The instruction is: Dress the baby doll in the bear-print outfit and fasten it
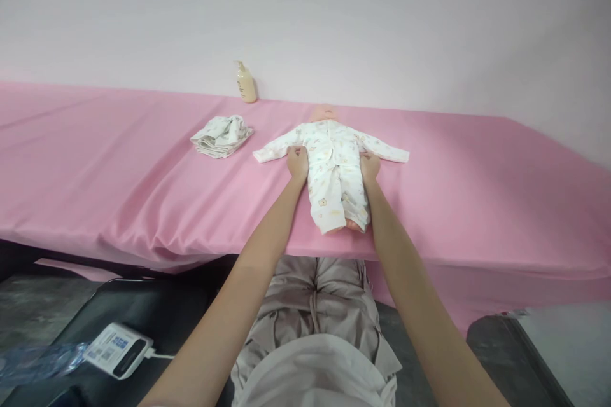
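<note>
Both hands point(298, 164) point(370, 168) curled closed, holding patterned baby top point(329, 140), doll point(325, 113) on pink cloth point(477, 197)

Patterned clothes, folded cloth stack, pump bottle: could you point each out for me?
Patterned clothes point(327, 143): head view, on the chest.
Folded cloth stack point(222, 135): head view, near its middle.
Pump bottle point(246, 85): head view, on its body.

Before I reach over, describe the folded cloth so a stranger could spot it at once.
Find the pink tablecloth running along the pale wall. To the left of the baby shirt, in front of the pump bottle, lies the folded cloth. It is a low, pale, layered stack, while the baby shirt is spread with its sleeves out.
</note>
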`<state>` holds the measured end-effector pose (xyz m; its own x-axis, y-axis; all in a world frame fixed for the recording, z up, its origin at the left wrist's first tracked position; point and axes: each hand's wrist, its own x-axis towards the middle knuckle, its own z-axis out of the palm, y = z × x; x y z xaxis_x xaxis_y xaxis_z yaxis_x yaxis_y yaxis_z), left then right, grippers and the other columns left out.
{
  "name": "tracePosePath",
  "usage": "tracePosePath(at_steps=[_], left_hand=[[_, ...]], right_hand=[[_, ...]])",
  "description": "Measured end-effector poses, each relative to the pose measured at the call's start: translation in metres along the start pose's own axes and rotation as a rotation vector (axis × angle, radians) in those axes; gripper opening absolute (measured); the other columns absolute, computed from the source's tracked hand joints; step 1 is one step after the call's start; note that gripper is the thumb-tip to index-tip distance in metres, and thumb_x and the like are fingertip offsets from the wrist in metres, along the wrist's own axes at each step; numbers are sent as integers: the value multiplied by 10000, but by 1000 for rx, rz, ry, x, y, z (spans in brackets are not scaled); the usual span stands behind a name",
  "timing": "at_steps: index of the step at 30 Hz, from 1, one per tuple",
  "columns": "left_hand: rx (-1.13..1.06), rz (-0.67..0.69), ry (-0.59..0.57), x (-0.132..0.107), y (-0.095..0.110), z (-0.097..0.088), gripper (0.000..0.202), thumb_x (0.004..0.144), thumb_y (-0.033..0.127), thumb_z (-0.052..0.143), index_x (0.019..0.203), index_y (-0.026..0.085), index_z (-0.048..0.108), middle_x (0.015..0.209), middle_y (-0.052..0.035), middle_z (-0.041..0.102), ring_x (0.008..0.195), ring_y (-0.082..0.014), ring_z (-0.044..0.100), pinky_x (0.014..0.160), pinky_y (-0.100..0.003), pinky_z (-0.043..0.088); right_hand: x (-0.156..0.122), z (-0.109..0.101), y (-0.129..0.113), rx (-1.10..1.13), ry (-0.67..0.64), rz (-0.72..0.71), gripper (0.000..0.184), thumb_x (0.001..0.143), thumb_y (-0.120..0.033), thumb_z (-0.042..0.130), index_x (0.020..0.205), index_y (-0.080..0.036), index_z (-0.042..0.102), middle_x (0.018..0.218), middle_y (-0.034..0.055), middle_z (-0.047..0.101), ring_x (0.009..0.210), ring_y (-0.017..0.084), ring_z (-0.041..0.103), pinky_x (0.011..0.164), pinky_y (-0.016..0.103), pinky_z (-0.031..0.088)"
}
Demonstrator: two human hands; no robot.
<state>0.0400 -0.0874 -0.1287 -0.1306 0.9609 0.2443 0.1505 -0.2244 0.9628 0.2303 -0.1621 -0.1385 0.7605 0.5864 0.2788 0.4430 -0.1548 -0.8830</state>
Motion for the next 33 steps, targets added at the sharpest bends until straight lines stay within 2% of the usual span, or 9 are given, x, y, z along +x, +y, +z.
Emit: tracePosePath(at_steps=[18,27,31,33], left_hand=[[12,2,-1,1,-3,1,133,816,304,470,769,201,540,901,-34,629,874,-179,586,850,-304,436],[32,5,3,0,-3,2,144,821,307,463,770,200,545,885,-34,632,841,-175,588,816,-296,440],[55,53,23,-3,3,-3,131,819,288,460,758,206,542,806,-21,616,792,-174,575,793,-297,435],[62,117,26,4,9,-7,115,814,274,468,766,210,551,775,-12,600,776,-173,562,790,-295,427]], right_hand=[[-4,-3,-6,0,-3,12,261,662,-178,433,760,-153,674,868,85,686,840,217,609,822,337,454],[-6,-3,-8,-13,13,14,247,663,-164,429,749,-176,659,858,56,691,839,206,607,821,326,449],[-10,-6,-13,-25,54,-4,220,677,-169,435,738,-180,646,805,55,677,781,202,598,782,319,448],[-6,-8,-21,-36,102,-35,219,700,-182,433,761,-180,643,778,59,658,770,205,585,788,331,436]])
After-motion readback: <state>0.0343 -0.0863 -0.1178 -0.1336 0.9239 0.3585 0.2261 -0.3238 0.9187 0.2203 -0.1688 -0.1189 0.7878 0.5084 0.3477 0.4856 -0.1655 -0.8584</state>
